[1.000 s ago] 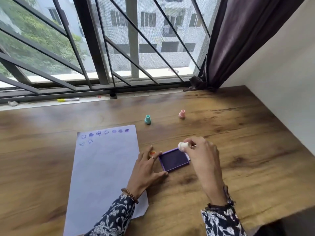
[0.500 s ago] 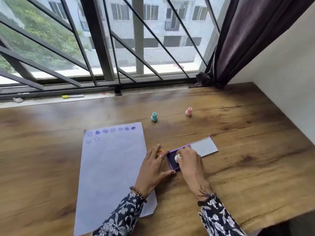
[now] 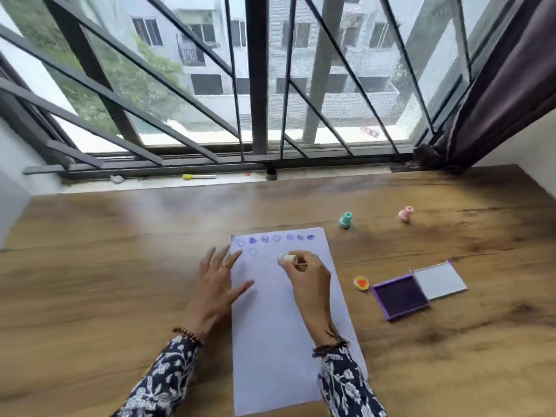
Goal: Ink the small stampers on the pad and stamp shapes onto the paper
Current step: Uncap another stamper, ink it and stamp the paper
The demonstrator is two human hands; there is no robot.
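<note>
A white sheet of paper lies lengthwise on the wooden table, with a row of purple stamp marks along its far edge. My right hand grips a small cream stamper over the upper part of the sheet, below that row. My left hand lies flat with spread fingers on the paper's left edge. The purple ink pad sits open to the right of the paper, its white lid folded back. A small yellow piece with a red heart lies beside the pad. A teal stamper and a pink stamper stand farther back.
A barred window runs along the table's far side, with a yellow-tipped marker on its sill. A dark curtain hangs at the right, next to a white wall. Bare wood stretches to the left of the paper.
My right hand has carried the cream stamper from the ink pad leftward over the paper. My left hand has left the pad and moved onto the paper's left edge. The camera view has shifted left.
</note>
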